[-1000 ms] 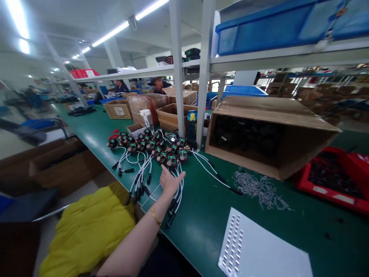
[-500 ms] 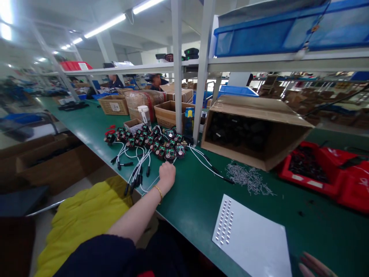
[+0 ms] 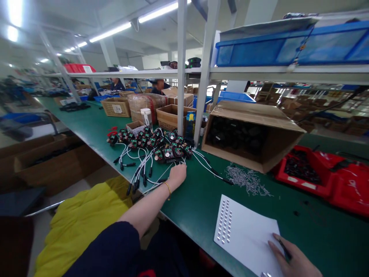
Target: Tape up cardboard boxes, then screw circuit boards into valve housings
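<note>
My left hand [image 3: 177, 174] is closed at the near edge of a cluster of circuit board modules [image 3: 168, 153]. White cables [image 3: 141, 163] with black plugs trail from the cluster. One white cable [image 3: 183, 161] runs into its fingertips, though the grip itself is partly hidden. Over the lower right of a white sheet [image 3: 250, 234], my right hand [image 3: 292, 256] pinches a thin dark tool [image 3: 285, 249] whose exact kind I cannot make out. Rows of small silver discs [image 3: 224, 221] lie along the sheet's left side.
An open cardboard box [image 3: 256, 165] of black parts lies on its side beyond a heap of small pins [image 3: 246, 179]. Red bins [image 3: 308, 185] stand at the right. Shelf posts [image 3: 203, 88] rise behind the modules. Red-handled scissors [image 3: 112, 131] lie at the left.
My left hand has moved slightly right along the modules, and some of these have shifted. My right hand has come in from the lower right edge over the sheet, with the dark tool now visible.
</note>
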`<state>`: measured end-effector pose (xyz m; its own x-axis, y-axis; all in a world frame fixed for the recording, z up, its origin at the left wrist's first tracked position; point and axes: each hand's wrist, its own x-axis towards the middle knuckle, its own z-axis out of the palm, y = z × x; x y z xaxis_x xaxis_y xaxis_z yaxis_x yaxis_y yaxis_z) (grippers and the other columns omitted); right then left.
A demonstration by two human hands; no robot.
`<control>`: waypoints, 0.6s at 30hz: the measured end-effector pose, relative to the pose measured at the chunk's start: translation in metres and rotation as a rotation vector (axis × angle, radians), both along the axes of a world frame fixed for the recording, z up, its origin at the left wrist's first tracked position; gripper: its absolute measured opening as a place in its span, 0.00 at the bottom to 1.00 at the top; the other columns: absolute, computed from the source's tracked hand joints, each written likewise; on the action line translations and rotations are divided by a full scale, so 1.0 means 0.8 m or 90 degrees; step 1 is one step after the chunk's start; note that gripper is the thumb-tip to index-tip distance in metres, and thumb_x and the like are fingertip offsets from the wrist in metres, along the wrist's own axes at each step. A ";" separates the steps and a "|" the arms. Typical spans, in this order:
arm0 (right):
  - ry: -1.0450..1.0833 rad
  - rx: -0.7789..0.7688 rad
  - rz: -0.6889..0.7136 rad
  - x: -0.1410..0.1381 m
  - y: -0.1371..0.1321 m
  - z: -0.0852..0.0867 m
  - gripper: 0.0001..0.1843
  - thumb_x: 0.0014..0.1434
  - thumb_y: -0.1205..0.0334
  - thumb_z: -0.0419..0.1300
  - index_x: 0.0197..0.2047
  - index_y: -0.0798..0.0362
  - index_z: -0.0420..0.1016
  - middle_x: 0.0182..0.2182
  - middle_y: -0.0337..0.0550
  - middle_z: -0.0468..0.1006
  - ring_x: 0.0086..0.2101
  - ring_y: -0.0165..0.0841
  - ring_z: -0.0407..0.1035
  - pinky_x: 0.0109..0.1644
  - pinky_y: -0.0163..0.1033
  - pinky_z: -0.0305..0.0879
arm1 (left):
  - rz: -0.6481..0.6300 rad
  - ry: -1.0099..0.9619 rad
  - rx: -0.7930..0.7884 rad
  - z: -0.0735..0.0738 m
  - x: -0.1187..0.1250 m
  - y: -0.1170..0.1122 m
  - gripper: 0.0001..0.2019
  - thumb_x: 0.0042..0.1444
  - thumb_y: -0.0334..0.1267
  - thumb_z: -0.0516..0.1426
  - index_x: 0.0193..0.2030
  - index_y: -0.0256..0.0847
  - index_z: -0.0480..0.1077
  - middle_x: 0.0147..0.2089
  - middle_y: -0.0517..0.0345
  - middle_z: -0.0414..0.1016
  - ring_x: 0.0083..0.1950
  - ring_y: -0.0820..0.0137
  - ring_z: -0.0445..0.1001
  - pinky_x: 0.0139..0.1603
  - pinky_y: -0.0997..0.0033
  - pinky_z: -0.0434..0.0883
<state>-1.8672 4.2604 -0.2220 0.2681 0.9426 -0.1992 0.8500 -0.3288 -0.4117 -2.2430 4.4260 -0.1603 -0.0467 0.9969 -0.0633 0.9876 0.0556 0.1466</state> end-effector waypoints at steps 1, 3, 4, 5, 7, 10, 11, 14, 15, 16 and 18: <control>-0.014 0.016 0.021 -0.004 0.001 0.001 0.31 0.55 0.42 0.47 0.50 0.54 0.73 0.48 0.56 0.72 0.40 0.49 0.72 0.43 0.53 0.70 | -0.034 0.003 0.002 -0.003 0.001 -0.011 0.16 0.63 0.39 0.43 0.46 0.35 0.68 0.39 0.43 0.74 0.42 0.62 0.74 0.42 0.64 0.70; -0.032 0.034 0.040 -0.006 0.001 -0.002 0.30 0.56 0.44 0.45 0.50 0.54 0.73 0.51 0.56 0.70 0.42 0.48 0.71 0.44 0.52 0.70 | -0.102 0.011 0.004 -0.010 -0.008 -0.036 0.15 0.63 0.39 0.43 0.47 0.39 0.67 0.37 0.46 0.75 0.41 0.62 0.74 0.41 0.65 0.69; -0.037 0.035 0.044 -0.005 0.000 -0.004 0.29 0.57 0.44 0.45 0.50 0.54 0.73 0.51 0.55 0.70 0.42 0.47 0.71 0.44 0.51 0.70 | -0.133 0.016 0.005 -0.013 -0.018 -0.048 0.15 0.62 0.40 0.44 0.48 0.41 0.67 0.37 0.48 0.75 0.40 0.63 0.74 0.41 0.65 0.69; -0.039 0.028 0.042 -0.004 -0.001 -0.008 0.29 0.57 0.45 0.44 0.51 0.53 0.72 0.52 0.54 0.69 0.42 0.46 0.71 0.42 0.50 0.71 | -0.159 0.021 0.006 -0.015 -0.031 -0.060 0.14 0.62 0.41 0.45 0.50 0.44 0.66 0.37 0.49 0.74 0.40 0.63 0.74 0.41 0.66 0.69; -0.046 0.018 0.041 0.001 -0.002 -0.015 0.28 0.56 0.45 0.46 0.51 0.51 0.72 0.52 0.53 0.69 0.41 0.45 0.72 0.37 0.48 0.73 | -0.185 0.033 0.014 -0.018 -0.064 -0.076 0.15 0.61 0.38 0.46 0.53 0.48 0.64 0.38 0.53 0.74 0.39 0.66 0.73 0.40 0.68 0.68; -0.060 0.047 0.058 0.004 -0.005 -0.025 0.26 0.55 0.47 0.48 0.51 0.50 0.72 0.52 0.51 0.70 0.39 0.44 0.73 0.35 0.45 0.74 | -0.141 0.055 0.045 -0.017 -0.115 -0.081 0.16 0.60 0.32 0.45 0.51 0.47 0.66 0.37 0.53 0.71 0.37 0.66 0.71 0.40 0.68 0.67; -0.066 0.059 0.060 0.003 -0.006 -0.028 0.26 0.55 0.48 0.48 0.51 0.50 0.72 0.52 0.51 0.69 0.39 0.43 0.73 0.36 0.45 0.74 | -0.109 0.066 0.059 -0.016 -0.127 -0.080 0.15 0.60 0.32 0.44 0.49 0.44 0.67 0.38 0.51 0.70 0.38 0.64 0.70 0.41 0.66 0.67; -0.083 0.077 0.056 0.000 -0.008 -0.036 0.25 0.55 0.51 0.48 0.51 0.50 0.72 0.54 0.49 0.67 0.40 0.42 0.72 0.38 0.44 0.74 | 0.005 0.045 0.205 -0.012 -0.134 -0.080 0.15 0.61 0.36 0.44 0.48 0.34 0.66 0.44 0.43 0.66 0.47 0.57 0.66 0.48 0.56 0.64; -0.088 0.078 0.053 -0.001 -0.009 -0.038 0.25 0.55 0.51 0.48 0.52 0.50 0.71 0.54 0.49 0.67 0.41 0.42 0.72 0.38 0.44 0.74 | 0.012 -0.001 0.270 -0.012 -0.125 -0.083 0.15 0.61 0.38 0.45 0.50 0.33 0.64 0.47 0.41 0.65 0.50 0.56 0.64 0.51 0.54 0.63; -0.093 0.076 0.049 -0.002 -0.011 -0.039 0.25 0.55 0.51 0.48 0.52 0.50 0.71 0.55 0.48 0.66 0.41 0.42 0.72 0.38 0.43 0.74 | -0.005 -0.064 0.318 -0.012 -0.113 -0.088 0.17 0.60 0.40 0.48 0.52 0.33 0.62 0.50 0.41 0.63 0.52 0.56 0.63 0.54 0.53 0.61; -0.095 0.063 0.045 -0.002 -0.015 -0.039 0.25 0.55 0.51 0.48 0.53 0.49 0.70 0.56 0.47 0.65 0.41 0.42 0.72 0.36 0.42 0.74 | -0.083 -0.198 0.328 -0.016 -0.079 -0.103 0.26 0.54 0.44 0.55 0.57 0.36 0.56 0.54 0.44 0.61 0.56 0.56 0.60 0.57 0.53 0.60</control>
